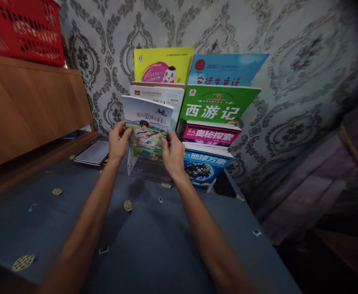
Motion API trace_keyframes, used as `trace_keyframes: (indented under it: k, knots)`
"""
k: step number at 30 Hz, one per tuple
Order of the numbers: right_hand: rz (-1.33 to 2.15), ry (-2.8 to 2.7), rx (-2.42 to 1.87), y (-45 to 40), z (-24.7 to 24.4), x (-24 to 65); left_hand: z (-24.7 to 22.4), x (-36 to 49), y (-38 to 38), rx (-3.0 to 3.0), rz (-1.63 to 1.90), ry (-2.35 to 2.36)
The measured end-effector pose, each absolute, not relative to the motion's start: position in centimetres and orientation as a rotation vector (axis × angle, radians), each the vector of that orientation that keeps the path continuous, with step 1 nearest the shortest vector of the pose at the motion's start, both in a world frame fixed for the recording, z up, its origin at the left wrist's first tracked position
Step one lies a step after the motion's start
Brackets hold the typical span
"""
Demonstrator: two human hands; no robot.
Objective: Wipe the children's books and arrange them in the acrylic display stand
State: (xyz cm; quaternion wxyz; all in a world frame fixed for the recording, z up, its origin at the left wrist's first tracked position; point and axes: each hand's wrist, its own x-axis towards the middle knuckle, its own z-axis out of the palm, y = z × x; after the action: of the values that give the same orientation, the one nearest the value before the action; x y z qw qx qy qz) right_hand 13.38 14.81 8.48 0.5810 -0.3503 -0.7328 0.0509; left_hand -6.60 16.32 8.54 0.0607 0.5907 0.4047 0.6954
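Observation:
Between both hands I hold a book point(146, 122) upright, its cover showing a figure playing a guitar. My left hand point(117, 141) pinches its left edge, and my right hand point(173, 153) grips the right edge. It stands in front of the left column of a clear rack point(136, 166), whose lowest tier shows below it. Behind it are a white-covered book point(154, 92) and a yellow book point(142, 65). The right column carries a blue book point(228, 67), a green book point(218, 107), a pink book point(212, 134) and a book with a globe cover point(202, 167).
A notebook point(93, 152) lies left of the rack on the dark blue tablecloth point(154, 245). Further left stands a wooden cabinet point(32, 110) with a red basket point(22, 32) on top. Patterned wallpaper point(301, 53) rises behind; a dark flat object point(224, 185) lies beside the rack.

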Motion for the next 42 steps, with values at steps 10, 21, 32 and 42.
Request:
trace_keyframes:
  k: [10, 21, 32, 42]
  knots:
    - [0.095, -1.675, -0.793, 14.9, 8.2, 13.4, 8.4, -6.8, 16.1, 1.836, 2.07, 1.127]
    - [0.037, -1.717, -0.863, 16.2, 7.2, 13.5, 7.2, -7.3, 16.5, 1.957, 1.977, 1.475]
    - [-0.054, -1.677, -0.916, 16.6, 6.5, 12.8, 7.2, -7.2, 16.5, 2.042, 1.928, 1.625]
    - [-0.01, -1.708, -0.972, 15.9, 7.1, 13.0, 6.8, -6.8, 16.5, 2.051, 1.95, 1.595]
